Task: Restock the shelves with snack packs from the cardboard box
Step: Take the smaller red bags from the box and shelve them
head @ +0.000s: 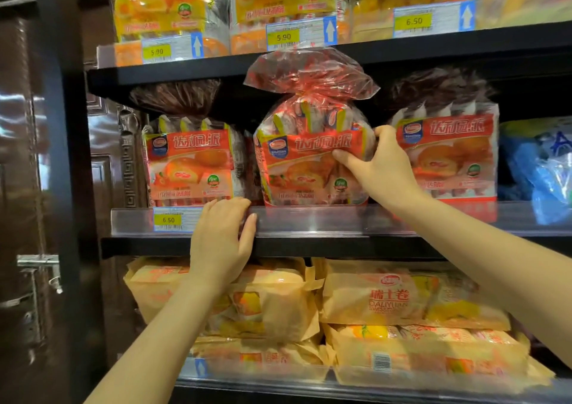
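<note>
A red snack pack [305, 159] with a gathered clear top stands upright in the middle of the middle shelf [325, 242]. My right hand [382, 165] grips its right side, thumb across the front. My left hand [221, 239] rests on the shelf's clear front rail just left of the pack, fingers curled over the edge and holding nothing. Two matching red packs stand either side of it, one on the left [190, 164] and one on the right [448, 156]. The cardboard box is out of sight.
Yellow-orange packs [161, 4] fill the top shelf behind price tags. Pale orange roll packs [387, 301] lie stacked on the lower shelf. Blue bags [541, 168] sit at the far right of the middle shelf. A dark wooden door [28, 187] borders the left.
</note>
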The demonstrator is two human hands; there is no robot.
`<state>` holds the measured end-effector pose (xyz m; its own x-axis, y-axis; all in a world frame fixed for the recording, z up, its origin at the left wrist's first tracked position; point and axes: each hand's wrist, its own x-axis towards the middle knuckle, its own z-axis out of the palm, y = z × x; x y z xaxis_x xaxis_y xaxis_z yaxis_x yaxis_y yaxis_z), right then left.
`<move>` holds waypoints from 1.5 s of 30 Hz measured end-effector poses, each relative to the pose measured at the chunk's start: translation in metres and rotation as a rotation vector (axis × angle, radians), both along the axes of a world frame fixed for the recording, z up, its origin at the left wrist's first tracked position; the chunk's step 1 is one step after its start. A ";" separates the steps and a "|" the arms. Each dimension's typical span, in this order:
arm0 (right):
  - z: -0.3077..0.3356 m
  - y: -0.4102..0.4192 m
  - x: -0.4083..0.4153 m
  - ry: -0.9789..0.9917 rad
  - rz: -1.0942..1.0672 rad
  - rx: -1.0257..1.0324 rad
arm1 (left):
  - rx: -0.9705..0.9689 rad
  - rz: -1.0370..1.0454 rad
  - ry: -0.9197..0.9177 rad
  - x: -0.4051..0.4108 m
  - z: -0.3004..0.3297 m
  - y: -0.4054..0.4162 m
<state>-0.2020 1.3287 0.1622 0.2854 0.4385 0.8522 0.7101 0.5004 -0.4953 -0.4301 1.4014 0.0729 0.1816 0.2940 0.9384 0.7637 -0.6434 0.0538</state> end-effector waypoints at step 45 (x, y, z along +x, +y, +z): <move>0.036 0.021 -0.022 -0.146 -0.364 -0.510 | -0.014 0.017 0.006 -0.003 -0.003 0.003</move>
<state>-0.2242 1.3501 0.1979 0.3888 0.6960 0.6037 0.8685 -0.0580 -0.4924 -0.4326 1.4045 0.0696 0.1817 0.3107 0.9330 0.7750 -0.6292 0.0586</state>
